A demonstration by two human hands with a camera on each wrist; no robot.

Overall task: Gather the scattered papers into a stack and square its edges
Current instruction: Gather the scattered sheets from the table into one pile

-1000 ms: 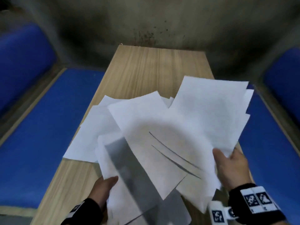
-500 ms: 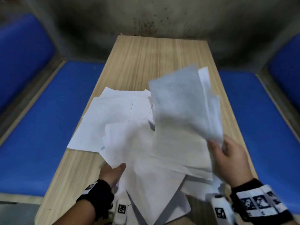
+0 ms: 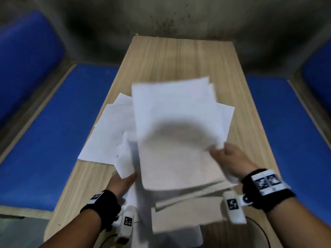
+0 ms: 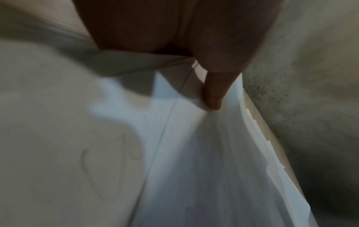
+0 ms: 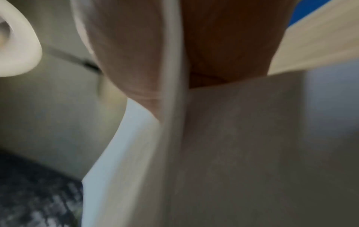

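Observation:
Several white papers lie and hang over a narrow wooden table (image 3: pixel 179 56). My right hand (image 3: pixel 227 161) grips the right edge of a raised bundle of sheets (image 3: pixel 175 126) that fans out over the table's middle; in the right wrist view its thumb (image 5: pixel 132 61) lies on one side of the bundle's edge (image 5: pixel 174 76). My left hand (image 3: pixel 121 183) holds the lower left sheets (image 3: pixel 125 158), its thumb (image 4: pixel 215 92) pressing on top of the paper (image 4: pixel 194 153). Loose sheets (image 3: pixel 111 129) still lie flat at the left. More pages (image 3: pixel 179 215) sag near me.
Blue padded benches (image 3: pixel 50 133) (image 3: pixel 286 133) run along both sides of the table. A stained grey wall (image 3: pixel 170 17) closes the far end. The far half of the tabletop shows bare wood. Wrist cameras with cables hang under both wrists.
The bundle in my right hand has swung from upright at the right back over the middle, lying flatter and wider. My left hand has stayed at the lower left sheets.

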